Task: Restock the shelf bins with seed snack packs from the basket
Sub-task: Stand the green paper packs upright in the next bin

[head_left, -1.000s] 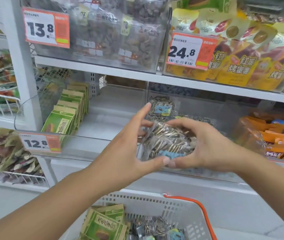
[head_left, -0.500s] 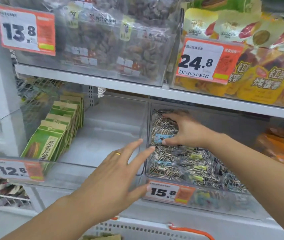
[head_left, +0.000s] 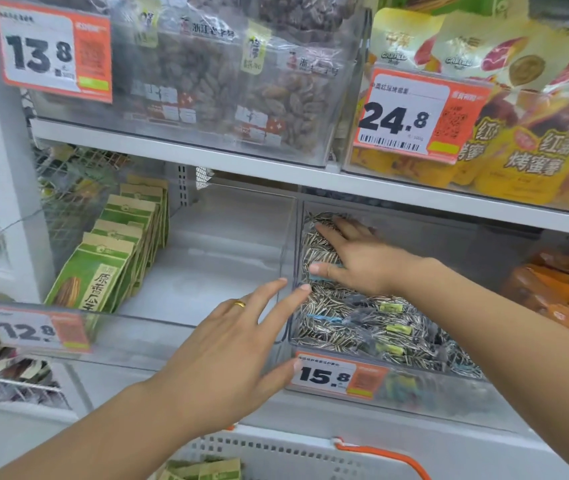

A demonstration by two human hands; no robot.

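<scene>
A clear shelf bin [head_left: 411,393] marked 15.8 is seen on the middle shelf, filled with clear packs of striped seeds [head_left: 362,327]. The right hand [head_left: 356,261] is laid flat on the rearmost seed pack [head_left: 317,251] in that bin, fingers straight and spread, thumb against the pack's blue label — nothing is gripped. The left hand [head_left: 238,355] is held open in front of the divider between the two bins, fingers extended and slightly splayed, a gold ring [head_left: 240,304] worn on one finger; whether its fingertips touch the bin wall cannot be told. In the neighbouring bin [head_left: 158,344], tagged 12.8, a row of green seed packs [head_left: 103,271] stands upright along the left side. At the bottom edge the white basket [head_left: 276,452] with an orange handle is visible — more green packs [head_left: 203,471] lie in it.
</scene>
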